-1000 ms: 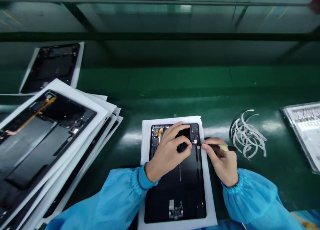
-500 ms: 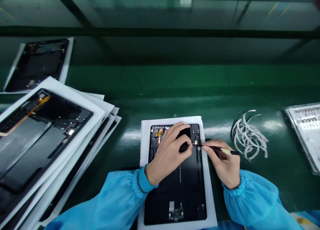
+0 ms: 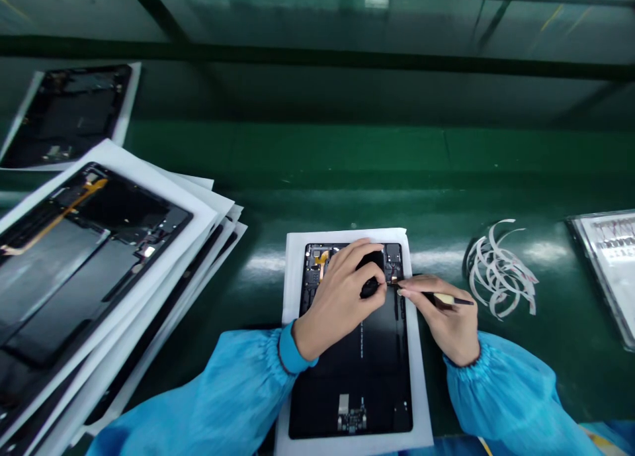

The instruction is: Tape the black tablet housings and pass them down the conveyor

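An opened black tablet body point(image 3: 362, 370) lies on a white sheet point(image 3: 419, 376) in front of me on the green bench. My left hand point(image 3: 340, 300) rests on its upper part, thumb and fingers curled and pressing near the small board at the top right. My right hand point(image 3: 446, 317) is closed on a thin dark pen-like tool point(image 3: 441, 299). The tool's tip touches the tablet's right edge, close to my left thumb. Both arms wear blue sleeves.
At left stands a slanted stack of tablet bodies point(image 3: 84, 257) on white sheets, with one more tablet body point(image 3: 69, 115) farther back. A heap of white peeled strips point(image 3: 501, 274) lies right of my hands. A tray with a printed sheet point(image 3: 612, 264) sits at the right edge.
My hands have stayed on the same spot of the tablet; the tool tip has crept slightly toward my left thumb. The view has shifted a little.
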`<state>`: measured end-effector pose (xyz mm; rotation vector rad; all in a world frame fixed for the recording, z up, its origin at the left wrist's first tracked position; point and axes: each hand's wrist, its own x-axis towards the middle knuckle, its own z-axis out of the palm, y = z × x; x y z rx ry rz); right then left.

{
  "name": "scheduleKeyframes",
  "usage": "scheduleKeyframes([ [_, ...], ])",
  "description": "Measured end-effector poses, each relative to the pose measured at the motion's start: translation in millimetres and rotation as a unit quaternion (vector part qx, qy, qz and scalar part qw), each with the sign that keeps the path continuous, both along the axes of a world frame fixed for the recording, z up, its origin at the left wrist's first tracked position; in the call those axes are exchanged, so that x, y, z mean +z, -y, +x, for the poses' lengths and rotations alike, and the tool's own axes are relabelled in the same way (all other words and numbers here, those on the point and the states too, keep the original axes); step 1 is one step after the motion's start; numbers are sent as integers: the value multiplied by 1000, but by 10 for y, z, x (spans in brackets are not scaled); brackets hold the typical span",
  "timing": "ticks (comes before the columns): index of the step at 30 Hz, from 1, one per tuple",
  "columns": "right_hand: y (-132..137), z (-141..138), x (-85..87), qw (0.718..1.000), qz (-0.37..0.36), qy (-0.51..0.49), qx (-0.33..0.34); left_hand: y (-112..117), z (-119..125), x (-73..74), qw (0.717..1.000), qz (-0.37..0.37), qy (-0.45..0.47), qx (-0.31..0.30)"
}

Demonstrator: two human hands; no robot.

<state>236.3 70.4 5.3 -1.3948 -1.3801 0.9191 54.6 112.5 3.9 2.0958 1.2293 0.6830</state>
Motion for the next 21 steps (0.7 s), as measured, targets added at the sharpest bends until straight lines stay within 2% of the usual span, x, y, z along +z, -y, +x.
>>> scheduleKeyframes([
  [6, 3, 23, -9, 999, 16, 14, 28, -9, -15, 7, 1000, -9, 12, -4],
  [10, 21, 74, -16, 1000, -7, 9, 8, -12, -22, 6, 1000, -19, 10, -8],
  [21, 20, 115, -12, 999, -6, 40, -19, -14, -10, 51, 999, -43, -3, -9],
])
